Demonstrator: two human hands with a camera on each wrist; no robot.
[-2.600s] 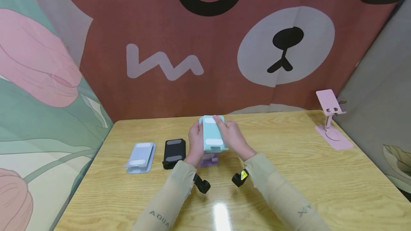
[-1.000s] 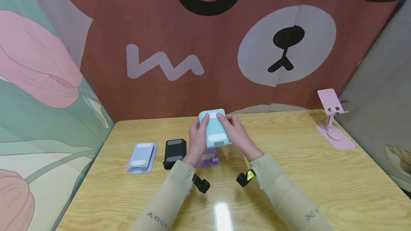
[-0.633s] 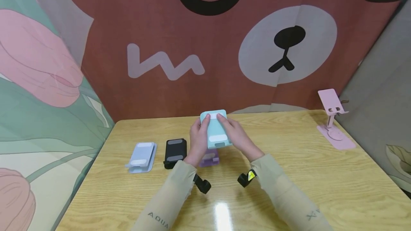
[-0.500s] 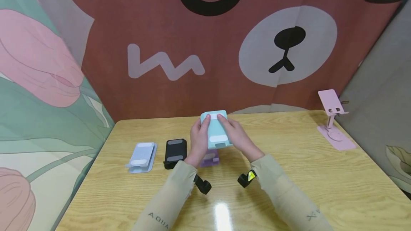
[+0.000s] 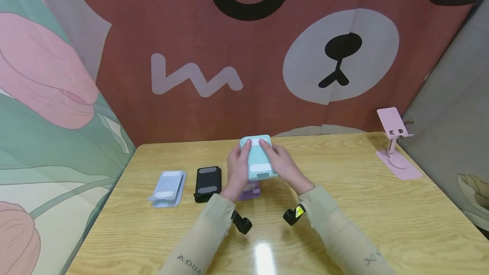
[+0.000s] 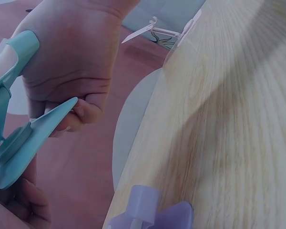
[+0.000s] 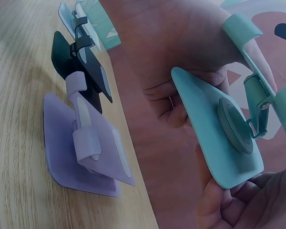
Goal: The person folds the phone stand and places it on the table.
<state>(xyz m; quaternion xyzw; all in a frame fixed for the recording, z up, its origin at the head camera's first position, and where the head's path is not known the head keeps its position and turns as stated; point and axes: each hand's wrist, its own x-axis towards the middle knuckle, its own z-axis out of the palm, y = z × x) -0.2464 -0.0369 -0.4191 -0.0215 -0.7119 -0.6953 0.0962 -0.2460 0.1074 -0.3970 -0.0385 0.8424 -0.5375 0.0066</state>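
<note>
A teal folding phone stand (image 5: pixel 259 156) is held up over the middle of the table between both hands. My left hand (image 5: pixel 237 171) grips its left side and my right hand (image 5: pixel 287 166) its right side, both thumbs on the white pad near its top edge. In the right wrist view, the stand's base plate (image 7: pixel 205 124) is apart from its holder plate at an angle, with the hinge arm (image 7: pixel 257 102) between them. Fingers of both hands curl about the base plate's edges. Below the hands, a purple phone stand (image 5: pixel 250 191) lies folded, partly hidden by my left hand.
Left of the hands, a black folded phone stand (image 5: pixel 208 183) and a light blue one (image 5: pixel 168 188) lie in a row on the wooden table (image 5: pixel 324 232). A pink phone stand (image 5: pixel 393 139) stands unfolded at the far right. A printed curtain (image 5: pixel 183 113) hangs behind.
My left thumb has moved from the teal stand's side onto its top pad. The stand's lower end has swung slightly right, along with my right hand. The other stands have not moved.
</note>
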